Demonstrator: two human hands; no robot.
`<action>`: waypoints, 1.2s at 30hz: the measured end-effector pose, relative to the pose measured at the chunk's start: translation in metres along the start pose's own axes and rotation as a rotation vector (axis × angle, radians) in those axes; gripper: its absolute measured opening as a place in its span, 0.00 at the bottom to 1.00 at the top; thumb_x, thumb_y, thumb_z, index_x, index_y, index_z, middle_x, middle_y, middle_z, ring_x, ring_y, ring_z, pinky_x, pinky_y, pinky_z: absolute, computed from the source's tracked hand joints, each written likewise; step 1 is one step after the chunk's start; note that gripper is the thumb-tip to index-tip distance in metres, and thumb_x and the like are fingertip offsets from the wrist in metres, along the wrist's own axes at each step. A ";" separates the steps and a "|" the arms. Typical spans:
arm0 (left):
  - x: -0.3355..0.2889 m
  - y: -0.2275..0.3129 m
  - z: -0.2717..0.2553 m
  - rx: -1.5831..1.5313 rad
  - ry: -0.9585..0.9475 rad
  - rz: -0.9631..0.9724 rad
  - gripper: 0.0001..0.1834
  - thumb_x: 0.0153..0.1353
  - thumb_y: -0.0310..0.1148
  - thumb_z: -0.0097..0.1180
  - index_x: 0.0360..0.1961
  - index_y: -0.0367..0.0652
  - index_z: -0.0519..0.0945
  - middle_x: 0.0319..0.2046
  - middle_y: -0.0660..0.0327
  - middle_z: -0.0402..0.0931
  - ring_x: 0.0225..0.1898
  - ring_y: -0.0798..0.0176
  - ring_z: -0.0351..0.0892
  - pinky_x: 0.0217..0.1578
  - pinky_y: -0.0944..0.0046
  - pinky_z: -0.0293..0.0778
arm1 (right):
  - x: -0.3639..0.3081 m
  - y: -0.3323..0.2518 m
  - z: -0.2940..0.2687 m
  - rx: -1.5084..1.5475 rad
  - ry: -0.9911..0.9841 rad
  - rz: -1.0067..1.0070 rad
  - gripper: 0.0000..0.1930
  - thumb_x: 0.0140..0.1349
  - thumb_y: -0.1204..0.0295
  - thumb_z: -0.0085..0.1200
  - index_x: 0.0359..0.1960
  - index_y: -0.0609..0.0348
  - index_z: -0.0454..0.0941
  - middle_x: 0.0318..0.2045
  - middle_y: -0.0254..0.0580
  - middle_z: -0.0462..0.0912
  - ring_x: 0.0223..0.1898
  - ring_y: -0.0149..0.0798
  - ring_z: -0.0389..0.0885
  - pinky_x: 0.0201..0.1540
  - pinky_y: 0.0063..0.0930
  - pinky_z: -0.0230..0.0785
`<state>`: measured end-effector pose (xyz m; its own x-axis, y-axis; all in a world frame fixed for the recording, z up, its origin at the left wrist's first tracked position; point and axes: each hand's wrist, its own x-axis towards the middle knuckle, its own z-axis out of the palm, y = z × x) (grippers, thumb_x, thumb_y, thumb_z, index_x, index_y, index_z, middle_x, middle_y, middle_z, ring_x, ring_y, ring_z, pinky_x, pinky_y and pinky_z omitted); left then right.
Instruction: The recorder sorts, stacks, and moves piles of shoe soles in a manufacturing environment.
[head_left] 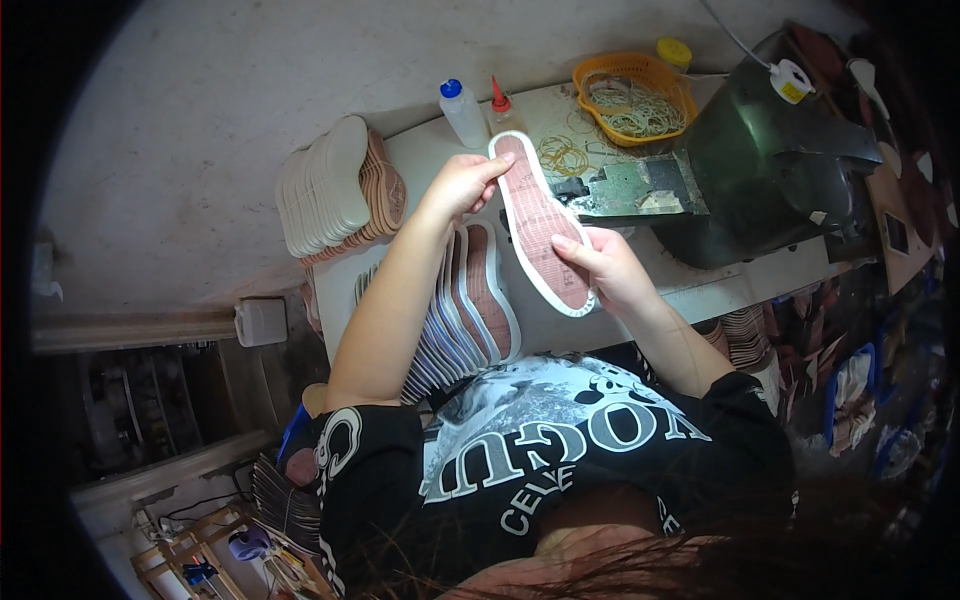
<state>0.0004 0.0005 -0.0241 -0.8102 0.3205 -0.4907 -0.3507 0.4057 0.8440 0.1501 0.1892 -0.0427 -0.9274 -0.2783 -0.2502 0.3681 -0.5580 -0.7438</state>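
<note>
Above the table I hold one insole [540, 215] in both hands, its brownish-pink face bordered by a white edge. My left hand [466, 186] pinches its narrow far end, thumb on top. Round its wider near end my right hand [606, 266] is closed, the thumb pressed on the pink face. Just right of the insole lies the flat bed [640, 190] of a dark green sewing machine [750, 165]; I cannot tell whether they touch. Under my left forearm is a row of similar white-edged insoles [487, 290], partly hidden by the arm.
Stacked white and tan insoles [330, 190] stand at the back left. At the back are a blue-capped bottle [462, 115], a bottle with a red nozzle [502, 112], loose elastic bands [563, 155] and an orange basket [590, 68] of bands. More stacked pieces [745, 335] lie below right.
</note>
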 end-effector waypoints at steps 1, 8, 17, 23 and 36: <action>-0.004 -0.006 0.000 -0.103 0.019 0.075 0.19 0.58 0.49 0.60 0.24 0.44 0.77 0.14 0.69 0.69 0.11 0.76 0.60 0.12 0.74 0.55 | 0.000 -0.001 0.005 -0.110 -0.068 -0.017 0.14 0.62 0.68 0.57 0.44 0.67 0.77 0.36 0.37 0.82 0.35 0.25 0.79 0.39 0.20 0.72; -0.103 -0.051 0.016 -0.956 -0.316 0.370 0.23 0.68 0.48 0.42 0.40 0.36 0.75 0.32 0.54 0.78 0.37 0.63 0.79 0.41 0.63 0.76 | -0.038 0.007 0.033 -0.604 -0.238 -0.084 0.12 0.57 0.67 0.63 0.35 0.65 0.81 0.22 0.29 0.79 0.26 0.19 0.72 0.28 0.18 0.66; -0.146 -0.064 0.058 -0.875 -0.252 0.505 0.27 0.69 0.53 0.38 0.40 0.36 0.72 0.35 0.53 0.76 0.40 0.61 0.78 0.44 0.62 0.74 | -0.054 0.013 0.045 -0.993 -0.071 -0.582 0.14 0.49 0.70 0.68 0.34 0.64 0.78 0.26 0.39 0.78 0.29 0.30 0.75 0.30 0.24 0.66; -0.153 -0.066 0.074 -0.626 0.041 0.643 0.24 0.69 0.51 0.41 0.41 0.37 0.72 0.36 0.56 0.75 0.40 0.65 0.76 0.42 0.66 0.73 | -0.049 -0.001 0.058 -1.256 0.039 -0.873 0.12 0.47 0.70 0.66 0.31 0.57 0.77 0.27 0.36 0.77 0.29 0.40 0.75 0.37 0.33 0.66; -0.168 -0.053 0.075 -0.358 0.250 0.647 0.21 0.69 0.47 0.44 0.42 0.36 0.74 0.32 0.61 0.75 0.33 0.71 0.74 0.34 0.71 0.70 | -0.045 -0.032 0.082 -2.060 -0.232 -0.853 0.04 0.45 0.74 0.52 0.24 0.56 0.75 0.21 0.34 0.76 0.25 0.36 0.78 0.35 0.30 0.66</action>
<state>0.1901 -0.0111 -0.0029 -0.9721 0.1798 0.1507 0.1322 -0.1108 0.9850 0.1861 0.1558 0.0428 -0.7029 -0.6344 0.3216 -0.6860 0.7242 -0.0708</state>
